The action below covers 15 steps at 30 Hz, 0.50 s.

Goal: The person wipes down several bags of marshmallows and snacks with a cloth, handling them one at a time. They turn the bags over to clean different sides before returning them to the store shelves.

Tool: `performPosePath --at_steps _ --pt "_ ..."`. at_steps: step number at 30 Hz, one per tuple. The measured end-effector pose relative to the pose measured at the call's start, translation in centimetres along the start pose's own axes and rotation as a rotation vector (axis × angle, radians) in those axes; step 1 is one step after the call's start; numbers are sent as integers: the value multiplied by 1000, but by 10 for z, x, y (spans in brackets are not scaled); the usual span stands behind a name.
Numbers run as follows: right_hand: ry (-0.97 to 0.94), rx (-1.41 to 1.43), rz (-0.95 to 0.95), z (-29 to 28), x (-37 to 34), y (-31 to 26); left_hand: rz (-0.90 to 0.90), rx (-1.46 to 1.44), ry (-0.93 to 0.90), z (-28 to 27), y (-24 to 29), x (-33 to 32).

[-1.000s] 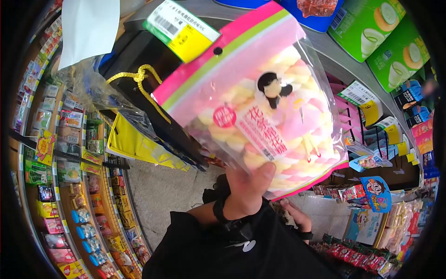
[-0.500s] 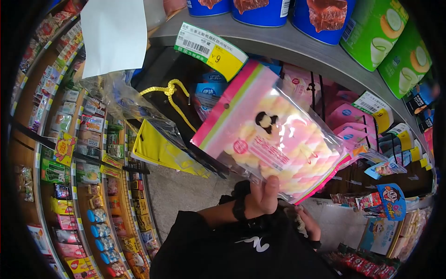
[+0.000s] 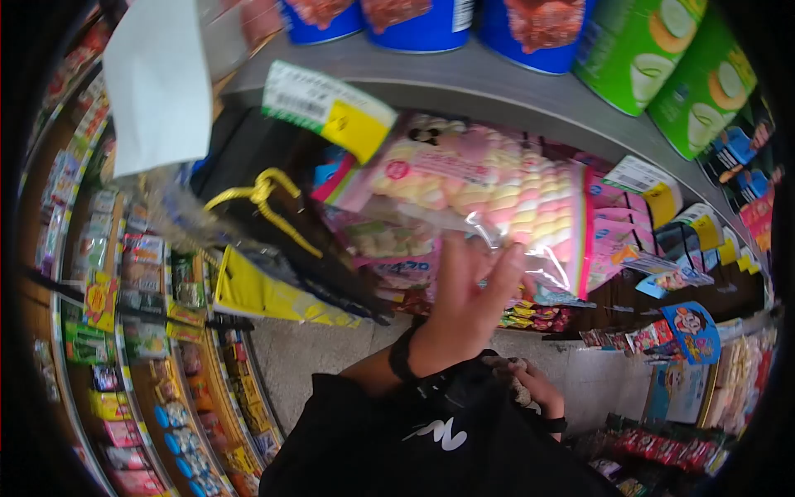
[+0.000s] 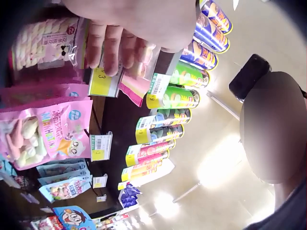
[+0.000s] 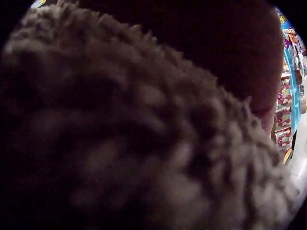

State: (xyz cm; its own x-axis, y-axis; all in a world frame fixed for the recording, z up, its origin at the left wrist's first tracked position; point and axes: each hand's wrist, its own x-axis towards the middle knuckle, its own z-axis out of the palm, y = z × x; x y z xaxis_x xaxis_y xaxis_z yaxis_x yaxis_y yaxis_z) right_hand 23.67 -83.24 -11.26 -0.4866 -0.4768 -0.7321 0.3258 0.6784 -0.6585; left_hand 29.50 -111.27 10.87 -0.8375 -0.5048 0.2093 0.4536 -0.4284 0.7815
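A clear, pink-edged bag of twisted marshmallows lies sideways in front of the shelf in the head view. My left hand holds it at its lower edge, thumb over the near side. Seen from the left wrist, fairly straight fingers cross in front of the bag's pink end. Lower down, close to my body, my right hand grips a fuzzy grey-brown plush-like thing, which fills most of the right wrist view; its full shape is hidden.
Pink candy bags hang from hooks beside the marshmallows. Blue cans and green cans stand on the shelf above. A price tag juts out near the bag. Left is a black box with yellow cord; candy racks stand beyond.
My left hand has carried the marshmallow bag away from my face, toward the shelf, and turned its front from facing me to a flatter tilt. My right hand stays low with the fuzzy thing.
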Motion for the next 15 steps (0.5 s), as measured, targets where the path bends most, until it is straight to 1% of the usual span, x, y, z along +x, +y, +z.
performPosePath --at_steps 1,3,4,5,7,8,9,10,11,12,13,15 --pt "45 -96 48 0 2 2 -11 -8 -26 -1 -1 2" --pt "56 -47 21 1 4 12 90 128 81 -3 -6 6" --pt "66 -63 43 3 -2 1 123 134 93 -6 -10 9" --pt "74 -80 66 5 -5 -5 119 132 80 -8 -11 13" --pt "67 -46 27 6 -1 0 213 274 55 -10 -10 23" --pt "51 -22 -9 8 -1 -1 156 248 68 -8 -5 27" --pt "54 -14 -9 8 -5 -5 152 249 61 -10 -6 31" --pt "66 -28 19 11 -20 -33 188 280 84 -14 -9 36" --pt "76 -42 46 14 -28 -48 223 312 107 -18 -12 38" --pt "76 -33 46 13 -20 -38 132 181 109 -22 -11 39" --pt "65 -40 37 10 -7 -18 127 184 103 -24 -12 43" --pt "58 -34 29 11 0 -7 164 166 142 -27 -14 53"
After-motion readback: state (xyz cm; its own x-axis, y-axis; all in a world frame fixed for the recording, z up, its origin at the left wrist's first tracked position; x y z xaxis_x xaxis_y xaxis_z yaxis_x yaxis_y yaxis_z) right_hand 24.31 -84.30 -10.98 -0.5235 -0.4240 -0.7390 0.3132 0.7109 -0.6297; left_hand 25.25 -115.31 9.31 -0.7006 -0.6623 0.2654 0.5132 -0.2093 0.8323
